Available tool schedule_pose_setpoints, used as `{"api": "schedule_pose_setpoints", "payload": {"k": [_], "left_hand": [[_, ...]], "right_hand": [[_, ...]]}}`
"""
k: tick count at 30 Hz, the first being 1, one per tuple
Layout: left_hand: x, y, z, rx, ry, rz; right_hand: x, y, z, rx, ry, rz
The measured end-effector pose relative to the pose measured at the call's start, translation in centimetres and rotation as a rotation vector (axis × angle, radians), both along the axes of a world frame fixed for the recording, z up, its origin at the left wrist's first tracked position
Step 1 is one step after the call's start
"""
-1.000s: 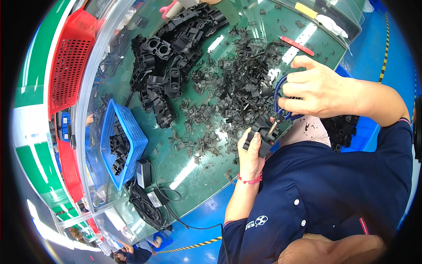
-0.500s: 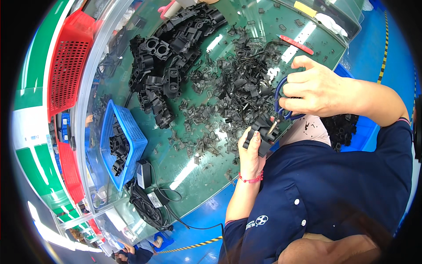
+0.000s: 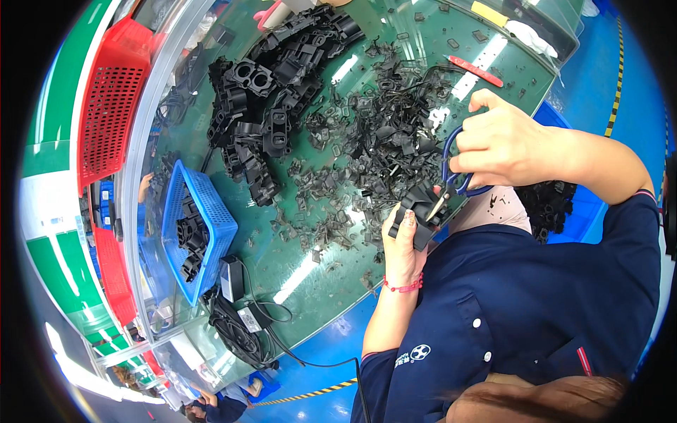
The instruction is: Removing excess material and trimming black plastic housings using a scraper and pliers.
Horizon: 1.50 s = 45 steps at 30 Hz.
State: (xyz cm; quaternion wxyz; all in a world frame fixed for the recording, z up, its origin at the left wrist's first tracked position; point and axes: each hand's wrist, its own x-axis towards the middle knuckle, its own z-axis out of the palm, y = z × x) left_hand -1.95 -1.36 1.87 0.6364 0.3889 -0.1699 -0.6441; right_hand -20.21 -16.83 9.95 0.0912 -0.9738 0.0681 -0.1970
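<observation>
My left hand is closed around a black moulded plastic part, held above the table's near edge. A red beaded bracelet circles that wrist. With my right hand I grip a pair of scissors by its dark blue loop handles, fingers through them. The metal blades point down and left and lie against the plastic part. Just where the tips touch is too small to make out. Left of the part lies a spread heap of black plastic scraps.
Black moulded parts are piled on the green table. A blue basket holds more. Near it sit a power adapter and cables. A red-handled tool lies far right. A blue bin stands beside my lap.
The scissors have shifted and turned slightly at the plastic part, and my right hand has moved a little with them. My left hand stays nearly still.
</observation>
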Motion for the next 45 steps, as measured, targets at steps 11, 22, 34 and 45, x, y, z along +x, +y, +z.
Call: {"api": "schedule_pose_setpoints", "payload": {"k": [11,22,34,45], "left_hand": [[0.2,-0.1,0.1,0.005,-0.052,-0.024],[0.3,0.1,-0.3,-0.004,-0.126,-0.037],[0.3,0.3,-0.5,0.019,-0.081,-0.045],[0.1,0.2,-0.5,0.005,-0.075,-0.032]], "right_hand": [[0.1,0.4,0.7,-0.166,-0.058,-0.051],[0.2,0.4,0.4,-0.194,-0.088,-0.02],[-0.1,0.1,-0.1,-0.191,-0.059,0.003],[-0.1,0.4,-0.1,-0.173,-0.08,-0.015]]}}
